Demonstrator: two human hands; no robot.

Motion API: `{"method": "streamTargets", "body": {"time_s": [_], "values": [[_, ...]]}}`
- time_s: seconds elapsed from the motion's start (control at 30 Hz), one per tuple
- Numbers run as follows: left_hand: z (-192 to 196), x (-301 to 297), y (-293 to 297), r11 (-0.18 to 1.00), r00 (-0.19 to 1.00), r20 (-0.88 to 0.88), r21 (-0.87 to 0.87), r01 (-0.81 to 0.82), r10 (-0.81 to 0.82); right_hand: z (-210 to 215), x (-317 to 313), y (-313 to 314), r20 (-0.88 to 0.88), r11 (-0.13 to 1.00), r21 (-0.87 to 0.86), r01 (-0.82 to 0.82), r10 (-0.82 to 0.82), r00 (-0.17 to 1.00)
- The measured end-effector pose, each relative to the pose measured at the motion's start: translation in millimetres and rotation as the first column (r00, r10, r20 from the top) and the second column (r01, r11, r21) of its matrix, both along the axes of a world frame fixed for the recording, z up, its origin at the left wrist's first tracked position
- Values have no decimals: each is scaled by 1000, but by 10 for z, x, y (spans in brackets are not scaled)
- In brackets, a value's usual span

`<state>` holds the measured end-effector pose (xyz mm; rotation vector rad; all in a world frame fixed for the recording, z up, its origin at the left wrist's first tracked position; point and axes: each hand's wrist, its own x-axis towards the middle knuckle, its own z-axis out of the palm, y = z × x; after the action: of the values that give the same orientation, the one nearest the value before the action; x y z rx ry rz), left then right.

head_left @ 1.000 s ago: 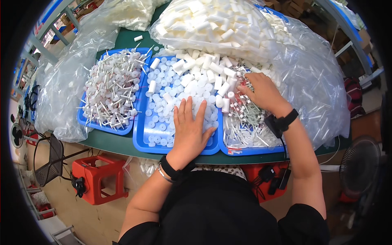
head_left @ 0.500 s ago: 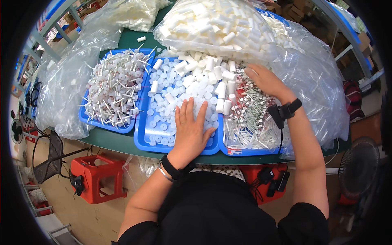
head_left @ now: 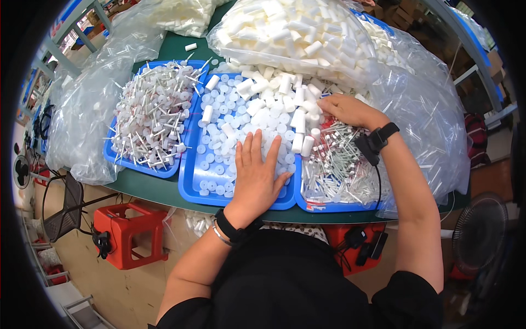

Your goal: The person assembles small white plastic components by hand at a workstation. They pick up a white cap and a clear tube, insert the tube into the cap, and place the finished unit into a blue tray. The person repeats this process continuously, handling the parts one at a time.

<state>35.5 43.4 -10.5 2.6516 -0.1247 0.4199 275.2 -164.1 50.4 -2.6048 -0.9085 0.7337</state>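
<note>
Your left hand (head_left: 256, 178) lies palm down with its fingers spread wide on the translucent discs (head_left: 216, 167) in the middle blue tray (head_left: 241, 202). Take that hand as the dial's centre. At two o'clock, your right hand (head_left: 350, 111) bends its fingers narrowly, the tips beside the white cylinders (head_left: 298, 120); you cannot tell from this view whether it grips one. Those cylinders heap up at one o'clock, partly over the discs. Toward three o'clock, a second blue tray (head_left: 334, 207) holds thin pins (head_left: 339, 159), some with white ends. At ten o'clock, a third blue tray (head_left: 159, 172) carries piled stemmed discs (head_left: 153, 115). Between twelve and one, a clear bag (head_left: 296, 41) bulges with more cylinders. On the green worktop (head_left: 175, 50), a lone cylinder (head_left: 190, 47) lies at eleven o'clock.
</note>
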Motion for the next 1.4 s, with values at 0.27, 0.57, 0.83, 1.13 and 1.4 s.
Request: {"method": "streamTargets", "body": {"time_s": [0.27, 0.57, 0.83, 1.13, 1.4], "values": [[-5, 23, -1, 1000, 1000, 16, 17, 8, -9, 354, -255, -321, 263, 987, 156, 21, -62, 963], [-12, 14, -26, 1000, 1000, 25, 30, 5, -6, 187, -1361, -460, 620, 993, -47, -110, 115, 776], [-72, -7, -2, 1000, 998, 61, 28, 6, -8, 99, -1071, -557, 528, 996, 5, -86, 71, 847], [-74, -1, -10, 1000, 999, 51, 23, -1, 0, 240, -684, -670, 287, 982, 113, -149, 111, 952], [-82, -7, 5, 1000, 997, 72, 2, 6, -6, 324, -997, -657, 464, 956, 275, -102, -39, 885]]}}
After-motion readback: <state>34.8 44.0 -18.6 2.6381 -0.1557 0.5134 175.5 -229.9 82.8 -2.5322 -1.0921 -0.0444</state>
